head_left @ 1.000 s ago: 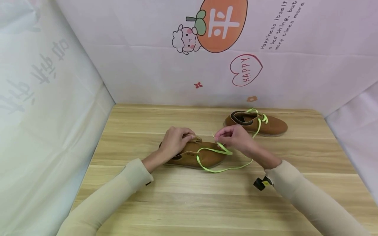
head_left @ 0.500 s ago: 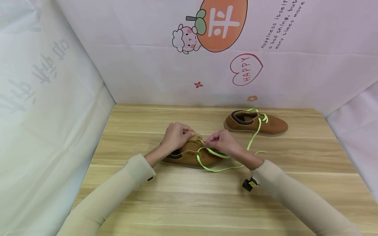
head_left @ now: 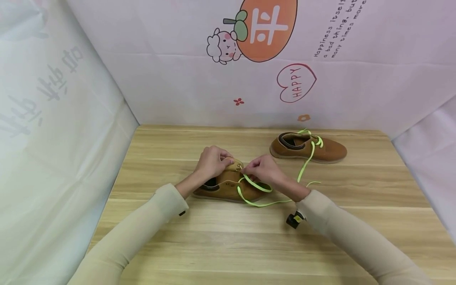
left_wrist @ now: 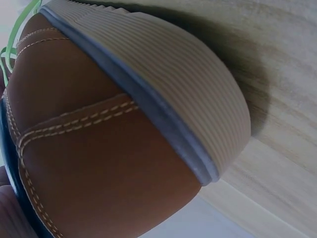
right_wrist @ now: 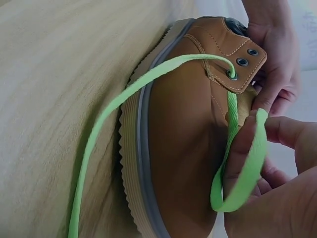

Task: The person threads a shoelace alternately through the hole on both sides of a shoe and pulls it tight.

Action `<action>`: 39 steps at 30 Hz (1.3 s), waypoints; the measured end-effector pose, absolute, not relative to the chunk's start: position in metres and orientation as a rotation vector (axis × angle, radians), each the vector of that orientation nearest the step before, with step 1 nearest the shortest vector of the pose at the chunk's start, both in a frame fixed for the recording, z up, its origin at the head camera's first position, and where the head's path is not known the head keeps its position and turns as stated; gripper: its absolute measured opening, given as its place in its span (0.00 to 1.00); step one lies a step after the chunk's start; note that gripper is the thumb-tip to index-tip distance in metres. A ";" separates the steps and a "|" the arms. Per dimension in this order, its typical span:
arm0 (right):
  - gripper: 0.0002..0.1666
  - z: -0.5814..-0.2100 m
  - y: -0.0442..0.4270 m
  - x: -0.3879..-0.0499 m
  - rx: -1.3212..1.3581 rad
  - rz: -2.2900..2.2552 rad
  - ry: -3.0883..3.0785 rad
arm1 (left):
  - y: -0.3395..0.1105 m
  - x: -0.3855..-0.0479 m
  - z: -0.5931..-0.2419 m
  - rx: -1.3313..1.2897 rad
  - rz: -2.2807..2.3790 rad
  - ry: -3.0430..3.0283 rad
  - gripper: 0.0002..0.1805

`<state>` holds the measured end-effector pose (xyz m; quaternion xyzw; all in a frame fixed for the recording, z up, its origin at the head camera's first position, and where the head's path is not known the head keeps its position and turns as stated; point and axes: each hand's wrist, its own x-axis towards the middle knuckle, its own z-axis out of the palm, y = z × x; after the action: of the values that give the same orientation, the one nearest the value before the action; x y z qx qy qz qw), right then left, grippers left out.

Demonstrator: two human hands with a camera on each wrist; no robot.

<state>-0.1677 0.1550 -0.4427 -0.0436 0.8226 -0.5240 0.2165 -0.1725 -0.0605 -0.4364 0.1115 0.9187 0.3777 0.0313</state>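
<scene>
A brown leather shoe (head_left: 222, 192) lies on the wooden table, its toe pointing right. With thumb and fingers my left hand (head_left: 211, 161) pinches the raised far eyelet flap (head_left: 233, 164). My right hand (head_left: 265, 170) pinches a neon-green shoelace (right_wrist: 250, 168) close to that flap; whether its tip is inside an eyelet is hidden. In the right wrist view the lace passes through one eyelet of the near flap (right_wrist: 241, 62), and two other eyelets there show no lace. The left wrist view shows only the shoe's heel (left_wrist: 89, 168) and ridged sole (left_wrist: 173, 74).
A second brown shoe (head_left: 333, 152) with green laces stands at the back right of the wooden table (head_left: 228, 245). Its lace trails toward the right forearm. Printed white sheets (head_left: 178, 87) wall the table at the back and sides.
My right hand has moved left with the lace, from over the shoe's toe to the far flap. My left hand has shifted slightly, and the flap now stands more visible.
</scene>
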 end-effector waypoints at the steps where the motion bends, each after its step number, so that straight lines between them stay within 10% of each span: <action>1: 0.09 -0.443 0.155 -0.168 -0.119 -1.452 2.276 | -0.060 -0.173 -0.436 0.344 1.165 2.828 0.07; 39: 0.11 -0.451 0.149 -0.174 -0.354 -1.365 2.593 | -0.060 -0.167 -0.438 0.426 1.245 2.836 0.04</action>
<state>-0.1735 0.1486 -0.4508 -0.1195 0.8746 -0.4603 0.0950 -0.1667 -0.0603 -0.4381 0.1364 0.9070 0.3983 0.0074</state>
